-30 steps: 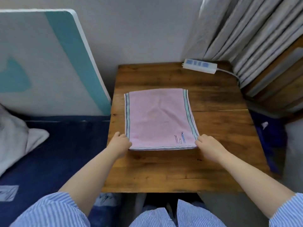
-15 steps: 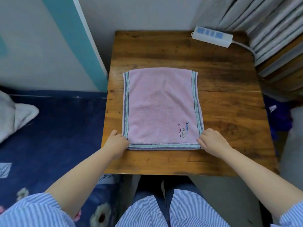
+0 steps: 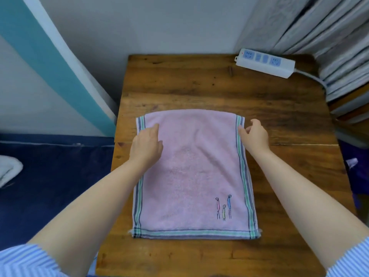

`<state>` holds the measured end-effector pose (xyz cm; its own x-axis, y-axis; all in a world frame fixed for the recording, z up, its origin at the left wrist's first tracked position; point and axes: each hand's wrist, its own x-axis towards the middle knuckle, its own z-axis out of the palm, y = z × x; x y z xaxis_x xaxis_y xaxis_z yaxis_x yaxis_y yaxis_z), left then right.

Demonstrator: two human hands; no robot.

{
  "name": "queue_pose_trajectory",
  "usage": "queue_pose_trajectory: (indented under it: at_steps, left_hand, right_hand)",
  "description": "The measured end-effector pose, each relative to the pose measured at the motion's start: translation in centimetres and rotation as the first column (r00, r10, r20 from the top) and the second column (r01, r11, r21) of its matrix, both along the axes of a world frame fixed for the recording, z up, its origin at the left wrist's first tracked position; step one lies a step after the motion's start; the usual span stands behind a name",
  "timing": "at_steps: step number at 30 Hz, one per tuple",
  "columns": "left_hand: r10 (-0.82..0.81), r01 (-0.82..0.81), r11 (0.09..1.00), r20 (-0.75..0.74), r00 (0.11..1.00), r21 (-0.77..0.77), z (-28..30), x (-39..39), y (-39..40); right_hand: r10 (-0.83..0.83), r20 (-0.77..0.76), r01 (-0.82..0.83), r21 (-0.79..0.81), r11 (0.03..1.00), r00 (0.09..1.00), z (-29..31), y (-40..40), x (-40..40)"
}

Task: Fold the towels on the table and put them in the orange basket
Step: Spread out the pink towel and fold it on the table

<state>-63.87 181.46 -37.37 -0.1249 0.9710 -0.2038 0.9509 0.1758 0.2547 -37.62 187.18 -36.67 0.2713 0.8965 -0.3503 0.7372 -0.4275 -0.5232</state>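
head view | pink towel (image 3: pixel 191 172) flat mid-table (image 3: pixel 279 108), already doubled | left hand (image 3: pixel 146 145) rests on it near far-left corner, fingers relaxed | right hand (image 3: pixel 254 136) loosely spread at far-right edge, pinching nothing | risk: uneven pull skews the next fold; basket unseen

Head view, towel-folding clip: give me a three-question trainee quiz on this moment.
1. True or false: the pink towel lies flat on the wooden table.
2. Where is the left hand? A) on the towel near its far left corner B) on the power strip C) off the table
3. Fill in: the right hand is at the towel's far ____ corner.

Key: 1 true; 2 A; 3 right.
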Motion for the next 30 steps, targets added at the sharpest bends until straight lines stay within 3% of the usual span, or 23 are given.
queue_pose_trajectory:
  at_steps: [3,8,13,17,20,23,26,28,30]
  left_hand:
    - [0.079,-0.080,0.997,0.108,0.991,0.003,-2.0,0.0,2.4]
    - [0.032,-0.047,0.996,0.179,0.983,0.079,-4.1,-1.7,5.0]
    - [0.089,-0.093,0.992,-0.048,0.995,-0.091,-6.7,-4.3,5.8]
    - [0.075,-0.093,0.986,-0.132,0.988,-0.139,-7.6,-5.7,6.8]
    - [0.122,-0.154,0.972,-0.178,0.977,-0.179,-7.6,-6.2,7.9]
    - [0.192,-0.224,0.962,-0.196,0.962,-0.157,-6.6,-5.4,8.8]
    - [0.216,-0.211,0.976,-0.155,0.964,0.043,-5.3,-3.6,8.2]
    - [0.126,-0.120,0.987,-0.053,0.991,0.107,-4.6,-1.0,6.1]
    - [0.020,-0.021,0.999,0.041,0.999,0.032,-4.5,1.9,2.9]
  right_hand:
    - [-0.059,-0.037,0.059,0.018,0.998,0.998,-1.3,2.5,-0.4]
    - [-0.069,-0.094,0.079,0.111,0.991,0.993,-2.8,5.5,0.5]
    - [0.003,0.230,-0.052,0.205,0.977,0.973,-4.9,6.2,0.8]
    - [0.025,0.413,-0.117,0.198,0.973,0.910,-5.9,6.9,0.5]
    - [0.027,0.467,-0.119,0.169,0.978,0.884,-5.8,6.9,0.3]
    - [0.005,0.437,-0.157,0.312,0.937,0.900,-4.2,5.7,-1.0]
    - [0.238,0.410,-0.428,0.473,0.770,0.881,-2.7,2.3,-4.5]
    - [0.418,0.466,-0.604,0.385,0.698,0.780,-3.0,-0.9,-6.9]
    - [0.552,0.501,-0.713,0.210,0.670,0.666,-3.8,-3.5,-8.0]
